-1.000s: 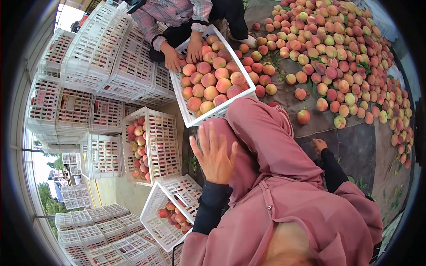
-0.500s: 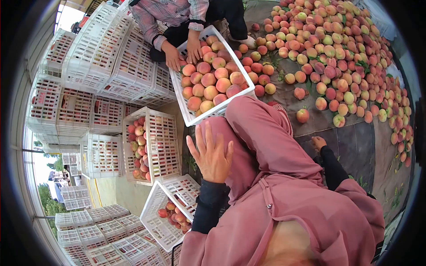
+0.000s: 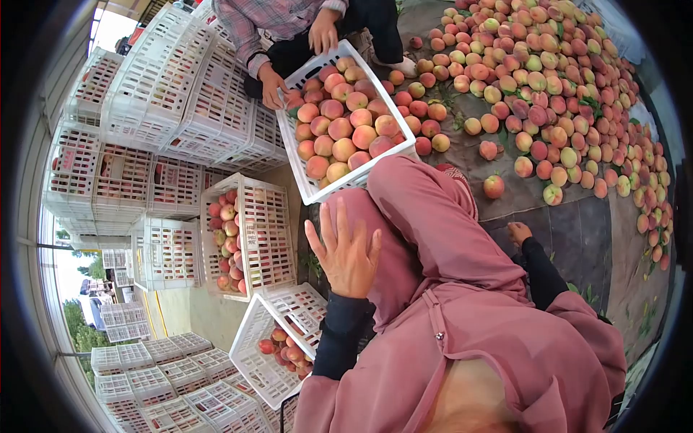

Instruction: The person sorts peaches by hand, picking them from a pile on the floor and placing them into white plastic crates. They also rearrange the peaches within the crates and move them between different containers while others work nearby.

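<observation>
My left hand (image 3: 346, 254) rests on my pink-clad thigh with its fingers spread and nothing in it. Just beyond its fingertips stands a white plastic crate (image 3: 359, 179) filled with peaches (image 3: 339, 128). My right hand (image 3: 517, 232) hangs low beside my other leg, over the dark ground sheet (image 3: 570, 234); its fingers are mostly hidden, and I see nothing held. Closest to that hand is a single loose peach (image 3: 494, 187). Across the crate sits a person in a plaid shirt, one hand (image 3: 271, 85) at the crate's left rim and the other hand (image 3: 323, 33) by its far edge.
A large heap of peaches (image 3: 548, 94) spreads over the sheet at the right. To my left stand a crate of peaches (image 3: 267, 234) and a tilted crate (image 3: 253, 361) with some peaches inside. Stacked crates (image 3: 155, 79) line the far left, with more rows at lower left.
The other person's hands have left the peaches and moved apart, one to the left rim, the other up to the far edge. My own hands have hardly moved.
</observation>
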A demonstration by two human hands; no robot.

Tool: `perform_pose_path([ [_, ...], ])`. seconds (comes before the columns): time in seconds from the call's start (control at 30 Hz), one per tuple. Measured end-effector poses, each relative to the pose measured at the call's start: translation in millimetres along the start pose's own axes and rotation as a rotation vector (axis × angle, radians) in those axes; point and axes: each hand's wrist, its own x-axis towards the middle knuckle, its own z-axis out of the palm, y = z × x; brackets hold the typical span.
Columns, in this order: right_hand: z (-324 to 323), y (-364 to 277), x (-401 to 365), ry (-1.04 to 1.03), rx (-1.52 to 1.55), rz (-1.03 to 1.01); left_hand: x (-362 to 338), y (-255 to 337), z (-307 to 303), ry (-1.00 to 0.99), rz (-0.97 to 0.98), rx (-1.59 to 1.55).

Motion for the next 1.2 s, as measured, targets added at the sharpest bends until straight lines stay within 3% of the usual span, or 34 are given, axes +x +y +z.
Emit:
perform_pose_path([
  [0.17, 7, -28, -19, -0.014, 0.054, 0.010, 11, -5, 10, 0.052, 0.013, 0.003],
  [0.3, 9, -46, -40, 0.020, 0.086, 0.027, -2, -6, 7, -0.024, 0.030, 0.001],
  [0.43, 0, 2, -4, -0.084, 0.150, -0.054, -8, -3, 5, -0.075, 0.020, -0.041],
  [0.53, 1, -9, -16, 0.011, -0.037, -0.042, 2, 1, 4, 0.050, 0.002, -0.055],
  [0.77, 2, -45, -30, 0.017, 0.003, 0.023, 12, -11, 2, -0.025, 0.017, -0.058],
  [0.87, -11, -63, -21, 0.003, 0.009, 0.028, 6, -35, -3, -0.001, -0.082, -0.236],
  [1.07, -23, -165, -10, -0.051, 0.040, -0.093, 10, -129, 53, 0.078, -0.319, -0.138],
  [1.1, -21, -185, 1, -0.068, 0.044, -0.142, 18, -143, 66, 0.080, -0.339, -0.143],
  [1.13, -23, -198, 25, -0.057, -0.114, -0.361, 28, -156, 80, 0.070, -0.308, -0.149],
  [1.2, 6, -298, -15, -0.063, -0.082, -0.330, 51, -179, 112, 0.059, -0.299, -0.162],
])
